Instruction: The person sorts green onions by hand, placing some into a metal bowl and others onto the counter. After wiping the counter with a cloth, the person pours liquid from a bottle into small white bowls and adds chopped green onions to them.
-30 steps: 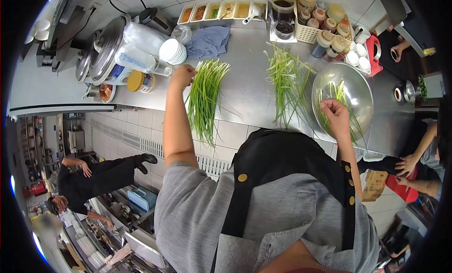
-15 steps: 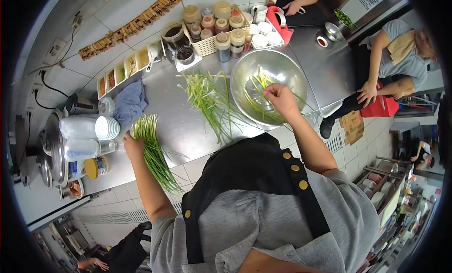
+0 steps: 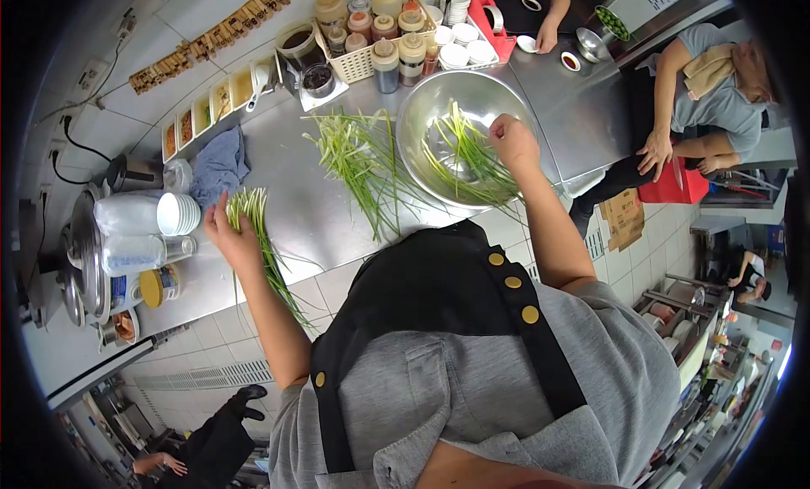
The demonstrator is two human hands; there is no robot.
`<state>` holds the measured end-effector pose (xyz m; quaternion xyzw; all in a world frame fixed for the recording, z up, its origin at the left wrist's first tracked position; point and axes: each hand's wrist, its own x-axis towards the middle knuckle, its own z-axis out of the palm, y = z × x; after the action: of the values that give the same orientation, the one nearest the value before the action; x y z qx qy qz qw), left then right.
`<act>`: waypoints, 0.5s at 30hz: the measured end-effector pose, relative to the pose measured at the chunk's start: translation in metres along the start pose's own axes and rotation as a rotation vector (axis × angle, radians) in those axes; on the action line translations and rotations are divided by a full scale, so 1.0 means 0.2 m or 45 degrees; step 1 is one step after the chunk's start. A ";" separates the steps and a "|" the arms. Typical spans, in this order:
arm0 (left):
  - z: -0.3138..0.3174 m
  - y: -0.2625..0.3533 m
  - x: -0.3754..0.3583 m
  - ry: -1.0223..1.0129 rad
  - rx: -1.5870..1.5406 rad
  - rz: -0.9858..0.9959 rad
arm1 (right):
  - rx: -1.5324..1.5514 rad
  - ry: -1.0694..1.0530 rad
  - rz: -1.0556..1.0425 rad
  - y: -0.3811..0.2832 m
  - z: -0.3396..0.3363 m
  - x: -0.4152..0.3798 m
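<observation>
On the left of the steel counter lies a bundle of long green stalks (image 3: 261, 236), pale at the top. My left hand (image 3: 232, 234) is on the left side of its upper end, fingers spread. A looser, tangled pile of stalks (image 3: 359, 164) rests mid-counter. Right of it stands a large steel bowl (image 3: 413, 109) with several stalks (image 3: 464, 147) inside, their green ends over the near rim. Above the bowl's right side is my right hand (image 3: 515, 143), its fingers curled together; whether something small is between them is hidden.
Sauce bottles (image 3: 386, 65) in a basket, small white bowls (image 3: 456, 54) and topping trays (image 3: 201, 113) line the back. A blue cloth (image 3: 221, 164) and stacked cups (image 3: 178, 213) are at left. A co-worker's hand (image 3: 547, 37) holds a small dish; another person (image 3: 717, 92) is at right.
My left hand has opened, its fingers now spread beside the bundle. My right hand has moved toward the bowl's right side, and more stalks lie in the bowl. The view has shifted slightly.
</observation>
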<state>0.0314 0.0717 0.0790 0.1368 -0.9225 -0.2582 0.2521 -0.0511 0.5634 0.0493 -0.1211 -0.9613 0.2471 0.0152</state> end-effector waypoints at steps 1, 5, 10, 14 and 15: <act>0.01 0.03 -0.02 0.004 0.008 -0.007 | -0.010 0.001 0.007 0.00 -0.01 0.01; 0.05 0.10 -0.07 -0.035 -0.144 -0.072 | -0.086 -0.079 0.008 -0.01 -0.02 0.00; 0.05 0.11 -0.13 -0.026 -0.219 -0.075 | -0.083 -0.107 -0.025 -0.04 0.03 0.01; 0.04 0.10 -0.15 -0.016 -0.198 -0.085 | -0.178 0.170 -0.255 -0.09 0.07 -0.01; 0.03 0.11 -0.16 -0.029 -0.130 -0.079 | -0.173 0.168 -0.262 -0.11 0.07 0.00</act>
<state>0.0522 0.1041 0.0740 0.1495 -0.9062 -0.3143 0.2401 -0.0573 0.5376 0.0486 -0.0387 -0.9800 0.1701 0.0954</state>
